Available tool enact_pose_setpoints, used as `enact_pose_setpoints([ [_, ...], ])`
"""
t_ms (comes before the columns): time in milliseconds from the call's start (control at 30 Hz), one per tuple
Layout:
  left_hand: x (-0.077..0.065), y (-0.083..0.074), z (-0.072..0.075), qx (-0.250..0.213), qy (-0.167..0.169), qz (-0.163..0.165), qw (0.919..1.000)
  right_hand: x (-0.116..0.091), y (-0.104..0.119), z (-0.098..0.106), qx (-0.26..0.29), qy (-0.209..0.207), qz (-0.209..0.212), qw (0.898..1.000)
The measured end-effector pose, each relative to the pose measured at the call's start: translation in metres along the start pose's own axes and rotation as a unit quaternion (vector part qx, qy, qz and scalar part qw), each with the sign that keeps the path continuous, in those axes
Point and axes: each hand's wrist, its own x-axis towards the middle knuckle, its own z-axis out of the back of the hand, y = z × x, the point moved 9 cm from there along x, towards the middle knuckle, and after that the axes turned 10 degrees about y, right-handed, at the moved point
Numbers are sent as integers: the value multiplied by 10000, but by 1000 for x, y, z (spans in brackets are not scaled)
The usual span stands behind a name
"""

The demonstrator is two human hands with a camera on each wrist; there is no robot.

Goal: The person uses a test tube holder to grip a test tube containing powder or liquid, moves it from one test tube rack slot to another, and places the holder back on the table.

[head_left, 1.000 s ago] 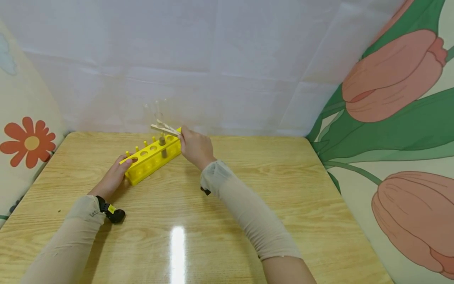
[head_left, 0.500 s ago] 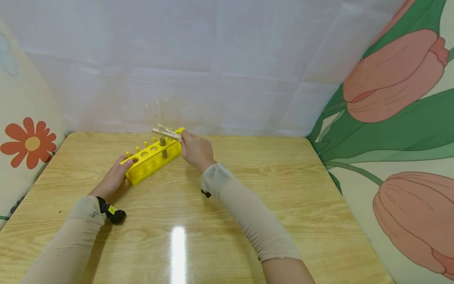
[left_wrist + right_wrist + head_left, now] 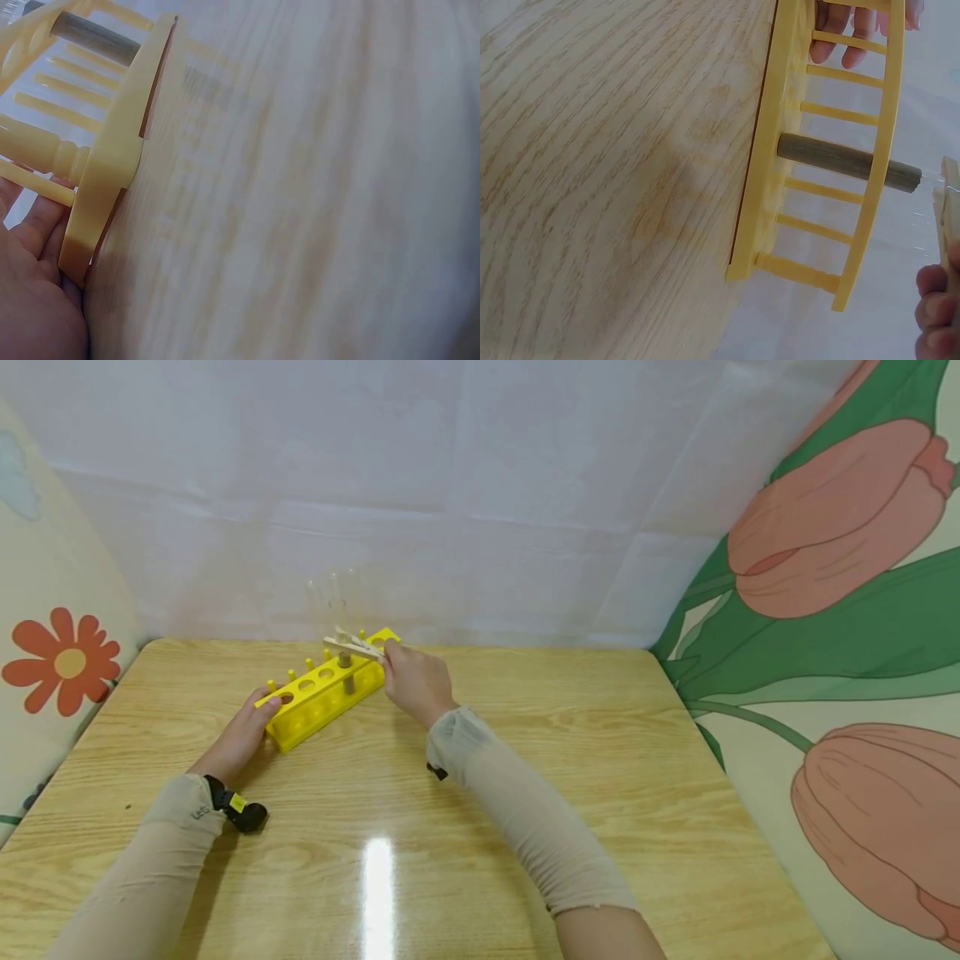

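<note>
Head view: right fingers (image 3: 392, 655) pinch the clamp (image 3: 357, 647), left fingers (image 3: 272, 702) grip the rack's end (image 3: 277, 727).

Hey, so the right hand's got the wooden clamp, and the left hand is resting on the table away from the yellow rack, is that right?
Not quite: the left hand isn't away from the yellow rack; it grips the rack's near end, as the head view shows. The right hand does hold the wooden clamp.

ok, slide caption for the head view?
Left hand grips the near end of a yellow tube rack; right hand holds a wooden clamp above a grey-brown cylinder standing in it.
</note>
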Motion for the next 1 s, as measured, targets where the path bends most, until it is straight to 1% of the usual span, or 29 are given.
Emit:
enact_pose_setpoints([
  [233, -1, -1, -1, 2, 34, 14, 10000, -2, 0, -5, -25, 114, -6, 9999],
  [400, -2, -1, -1, 20, 21, 67, 10000, -3, 1, -8, -185, 158, -18, 9997],
  [733, -2, 2, -1, -76, 27, 141, 9999, -4, 1, -15, -176, 295, -49, 9994],
  [833, -2, 2, -1, -62, 15, 143, 9999, -4, 1, -17, -174, 301, -47, 9994],
  [1000, -2, -1, 0, 11, -26, 55, 10000, -4, 0, -21, -175, 354, -101, 9992],
])
